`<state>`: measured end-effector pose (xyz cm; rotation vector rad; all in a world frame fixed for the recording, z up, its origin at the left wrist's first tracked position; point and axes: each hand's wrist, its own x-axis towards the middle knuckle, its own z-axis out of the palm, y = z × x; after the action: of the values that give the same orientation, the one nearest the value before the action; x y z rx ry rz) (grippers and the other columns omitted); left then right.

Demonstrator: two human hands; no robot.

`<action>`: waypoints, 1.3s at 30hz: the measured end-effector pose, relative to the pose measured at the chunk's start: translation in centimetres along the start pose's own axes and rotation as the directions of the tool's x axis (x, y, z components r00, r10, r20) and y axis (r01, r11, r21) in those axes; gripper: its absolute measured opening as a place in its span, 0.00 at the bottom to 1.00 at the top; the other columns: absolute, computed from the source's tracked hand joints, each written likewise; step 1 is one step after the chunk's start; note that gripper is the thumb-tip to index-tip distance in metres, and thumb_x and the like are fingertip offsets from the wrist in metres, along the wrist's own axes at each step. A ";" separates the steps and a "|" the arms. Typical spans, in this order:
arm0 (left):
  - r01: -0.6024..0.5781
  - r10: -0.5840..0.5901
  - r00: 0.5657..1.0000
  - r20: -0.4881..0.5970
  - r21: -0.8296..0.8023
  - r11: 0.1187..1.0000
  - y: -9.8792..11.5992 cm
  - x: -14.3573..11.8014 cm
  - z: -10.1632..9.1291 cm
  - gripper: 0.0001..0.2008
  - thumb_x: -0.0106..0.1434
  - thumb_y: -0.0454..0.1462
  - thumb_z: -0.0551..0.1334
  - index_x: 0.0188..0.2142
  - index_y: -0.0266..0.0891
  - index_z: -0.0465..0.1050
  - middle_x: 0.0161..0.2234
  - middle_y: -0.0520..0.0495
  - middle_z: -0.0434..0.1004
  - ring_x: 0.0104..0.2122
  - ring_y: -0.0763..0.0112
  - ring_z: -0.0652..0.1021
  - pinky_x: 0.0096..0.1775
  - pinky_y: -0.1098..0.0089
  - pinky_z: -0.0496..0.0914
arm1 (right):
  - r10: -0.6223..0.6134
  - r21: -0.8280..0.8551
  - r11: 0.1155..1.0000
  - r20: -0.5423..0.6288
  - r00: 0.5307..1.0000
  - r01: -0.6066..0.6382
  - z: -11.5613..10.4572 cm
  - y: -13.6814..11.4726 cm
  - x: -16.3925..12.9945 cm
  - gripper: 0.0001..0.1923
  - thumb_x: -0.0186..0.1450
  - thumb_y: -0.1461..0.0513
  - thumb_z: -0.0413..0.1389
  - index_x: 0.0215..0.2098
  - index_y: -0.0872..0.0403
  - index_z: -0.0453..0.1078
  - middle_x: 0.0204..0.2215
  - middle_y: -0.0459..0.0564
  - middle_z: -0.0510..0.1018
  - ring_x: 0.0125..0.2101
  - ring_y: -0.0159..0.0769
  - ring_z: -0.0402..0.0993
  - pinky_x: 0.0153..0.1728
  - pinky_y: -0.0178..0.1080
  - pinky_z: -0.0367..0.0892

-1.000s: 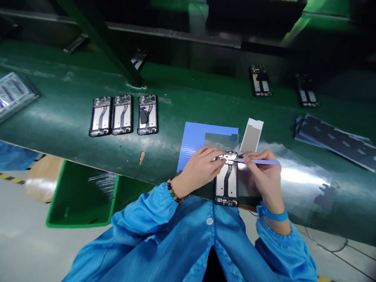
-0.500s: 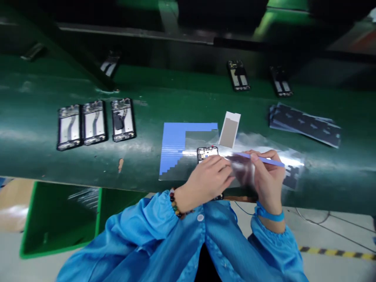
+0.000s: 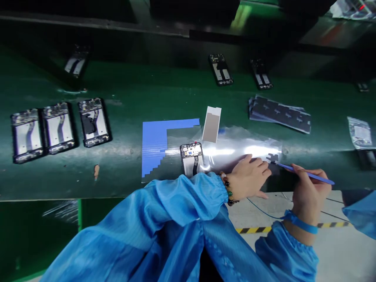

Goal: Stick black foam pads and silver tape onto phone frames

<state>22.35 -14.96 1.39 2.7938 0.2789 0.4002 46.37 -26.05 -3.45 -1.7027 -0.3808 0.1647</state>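
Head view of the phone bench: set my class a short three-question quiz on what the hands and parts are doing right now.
1. True or false: the right hand holds a blue stick.
2. Which does the left hand rest on? A) clear sheet B) blue card C) dark stack
3. How many phone frames lie in the row at far left?

Key: 1 true; 2 A; 3 three.
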 end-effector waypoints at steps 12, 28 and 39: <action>0.076 -0.081 0.996 0.044 0.104 0.992 -2.7 -6.5 -5.3 0.29 0.73 0.56 0.67 0.60 0.35 0.76 0.66 0.38 0.75 0.65 0.53 0.75 0.73 0.54 0.60 | -0.140 0.241 0.965 0.157 0.978 0.100 5.6 -6.5 -4.4 0.19 0.47 0.61 0.78 0.27 0.48 0.72 0.29 0.47 0.81 0.33 0.40 0.81 0.56 0.56 0.78; 0.526 -0.574 0.795 -0.196 -0.248 0.814 -8.6 -19.3 -6.7 0.17 0.76 0.39 0.65 0.62 0.39 0.73 0.59 0.43 0.81 0.58 0.56 0.77 0.59 0.53 0.71 | -0.003 0.178 0.969 0.705 0.709 -0.173 15.5 -6.9 -17.7 0.19 0.64 0.59 0.74 0.33 0.50 0.67 0.37 0.46 0.84 0.43 0.39 0.84 0.51 0.46 0.76; 0.540 -0.597 0.785 -0.168 -0.288 0.791 -8.7 -19.4 -6.8 0.18 0.76 0.39 0.65 0.62 0.40 0.73 0.60 0.43 0.81 0.59 0.58 0.77 0.61 0.53 0.70 | -0.016 0.118 0.989 0.683 0.730 -0.089 16.1 -8.1 -18.5 0.19 0.62 0.57 0.75 0.30 0.51 0.67 0.34 0.47 0.85 0.40 0.37 0.85 0.48 0.43 0.77</action>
<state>0.78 -9.53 0.07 2.2733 1.0433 0.5841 22.66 -16.38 -0.20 -1.4541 -0.8625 0.8528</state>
